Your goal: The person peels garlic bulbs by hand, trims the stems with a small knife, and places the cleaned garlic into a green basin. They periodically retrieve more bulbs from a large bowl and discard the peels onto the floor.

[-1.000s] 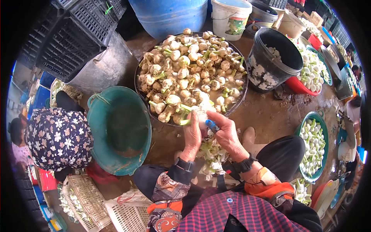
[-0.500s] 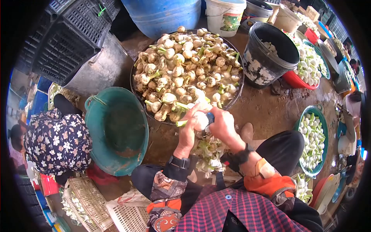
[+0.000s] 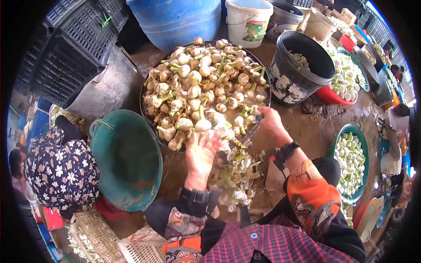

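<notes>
My left hand [image 3: 203, 153] is open with the palm up and fingers spread, at the near edge of a wide round pan [image 3: 144, 115] heaped with unpeeled garlic bulbs [image 3: 175, 105]. Just beyond its fingertips is a clean white garlic bulb [image 3: 203, 125], its short green stem pointing away from me. Over the pan's right rim, my right hand [image 3: 272, 124] is closed around a small tool with a blue handle [image 3: 259, 117]; its working end is hard to make out. Below, between my hands, lies a heap of garlic peelings [image 3: 239, 175].
A green tub [image 3: 151, 127] stands left of the pan, beside a person in a flowered top [image 3: 63, 166]. Behind are a blue barrel [image 3: 175, 22] and a white bucket [image 3: 248, 19]. A black bucket [image 3: 283, 65] and a green basin [image 3: 365, 162] of peeled garlic stand right.
My left hand has let go of the white bulb and opened. My right hand has moved away to the right with the blue-handled tool. The view has shifted slightly.
</notes>
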The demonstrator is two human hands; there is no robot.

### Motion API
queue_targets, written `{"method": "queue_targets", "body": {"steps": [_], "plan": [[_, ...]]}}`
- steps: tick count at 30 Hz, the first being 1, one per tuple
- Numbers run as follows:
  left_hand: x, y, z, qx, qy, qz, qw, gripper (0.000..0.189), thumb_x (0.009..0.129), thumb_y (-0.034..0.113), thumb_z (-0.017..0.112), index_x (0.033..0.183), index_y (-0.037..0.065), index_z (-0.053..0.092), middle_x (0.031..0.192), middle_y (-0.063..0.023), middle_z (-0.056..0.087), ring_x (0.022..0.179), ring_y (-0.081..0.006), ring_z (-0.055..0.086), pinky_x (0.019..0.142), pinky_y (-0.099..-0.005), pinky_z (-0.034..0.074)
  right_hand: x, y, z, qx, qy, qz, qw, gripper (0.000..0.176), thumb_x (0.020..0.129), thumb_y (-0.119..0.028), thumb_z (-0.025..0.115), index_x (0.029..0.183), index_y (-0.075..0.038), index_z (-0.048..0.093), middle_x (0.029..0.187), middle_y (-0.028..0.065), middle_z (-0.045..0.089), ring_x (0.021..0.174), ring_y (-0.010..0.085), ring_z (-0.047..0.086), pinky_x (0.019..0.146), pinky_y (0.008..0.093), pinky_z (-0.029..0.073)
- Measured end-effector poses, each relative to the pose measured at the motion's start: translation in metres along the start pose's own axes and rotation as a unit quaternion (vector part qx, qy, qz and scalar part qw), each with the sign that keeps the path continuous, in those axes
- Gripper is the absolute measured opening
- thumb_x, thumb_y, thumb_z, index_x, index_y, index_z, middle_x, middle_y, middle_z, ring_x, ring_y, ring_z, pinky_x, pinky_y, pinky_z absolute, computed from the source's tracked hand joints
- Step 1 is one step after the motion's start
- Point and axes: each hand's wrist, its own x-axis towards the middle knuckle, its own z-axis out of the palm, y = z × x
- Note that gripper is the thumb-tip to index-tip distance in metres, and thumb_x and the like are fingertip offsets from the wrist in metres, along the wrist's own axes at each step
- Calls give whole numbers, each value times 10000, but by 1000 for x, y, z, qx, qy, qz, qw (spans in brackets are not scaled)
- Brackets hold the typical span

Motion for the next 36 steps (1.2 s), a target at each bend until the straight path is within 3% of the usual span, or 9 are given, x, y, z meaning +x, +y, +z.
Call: {"method": "queue_targets", "body": {"steps": [12, 19, 20, 22, 23, 24, 28, 30, 36], "plan": [[-8, -19, -7, 109, 15, -74, 991, 345, 925, 274, 475, 1145, 9, 486, 1078, -155, 568, 914, -268, 607, 760, -377, 514, 163, 50, 86, 41, 98, 233, 967, 385, 721, -246, 644, 1044, -49, 576, 991, 236, 616, 968, 376, 580, 839, 412, 454], [-11, -22, 9, 202, -29, -37, 978, 532, 920, 221, 487, 1366, 40, 260, 1253, -125, 438, 958, -245, 586, 749, -331, 509, 66, -21, 13, 532, 51, -19, 845, 244, 809, 44, 472, 1011, -6, 602, 847, 32, 622, 714, 103, 577, 669, 230, 474], [-12, -21, 20, 236, -43, -18, 971, 674, 871, 134, 565, 1415, 74, 172, 1326, -106, 348, 1004, -222, 558, 762, -319, 502, 48, -26, 14, 528, 17, -45, 848, 268, 846, -187, 597, 1039, -2, 596, 861, 28, 621, 745, 96, 571, 682, 239, 469], [-13, -32, 24, 279, -71, 89, 954, 768, 807, 16, 618, 1420, 88, 162, 1359, -87, 290, 1032, -195, 536, 797, -305, 491, -5, -63, -1, 490, -87, -45, 866, 951, 565, -771, 635, 1106, 9, 575, 932, 18, 617, 829, 90, 563, 732, 241, 450], [-13, -34, 24, 291, -88, 115, 946, 770, 784, -29, 626, 1409, 75, 188, 1339, -87, 319, 1039, -185, 526, 823, -301, 482, -24, -71, 11, 513, -100, -31, 852, 978, 559, -771, 640, 1130, 19, 562, 978, 22, 607, 877, 91, 559, 779, 238, 449], [-11, -35, 21, 304, -106, 142, 936, 774, 761, -74, 633, 1397, 62, 214, 1319, -87, 348, 1045, -176, 517, 849, -297, 473, -45, -80, 20, 547, -108, -13, 830, 304, 883, -209, 561, 1087, 15, 583, 948, 21, 618, 849, 97, 548, 776, 260, 449], [-5, -41, -6, 523, -88, 309, 789, 641, 752, -9, 689, 1300, 17, 360, 1191, -86, 472, 1048, -172, 501, 891, -303, 449, -80, -98, 39, 627, -58, 130, 766, 233, 893, -141, 561, 1068, 10, 577, 939, 26, 613, 804, 63, 521, 705, 214, 434], [-23, -33, 16, 559, -69, 361, 744, 636, 672, -14, 737, 1237, 26, 448, 1107, -122, 541, 1024, -233, 546, 874, -320, 451, -84, -105, 49, 507, -12, 38, 861, 209, 914, -159, 526, 1010, 16, 589, 880, 28, 613, 771, 61, 505, 670, 226, 433], [-30, -23, 15, 324, -157, 162, 919, 617, 729, -45, 702, 1274, 14, 419, 1193, -100, 551, 1024, -168, 562, 863, -301, 495, -100, -101, 29, 483, -26, -9, 875, 210, 930, -178, 500, 1021, -14, 595, 891, 26, 623, 841, 87, 519, 769, 267, 435]]}}
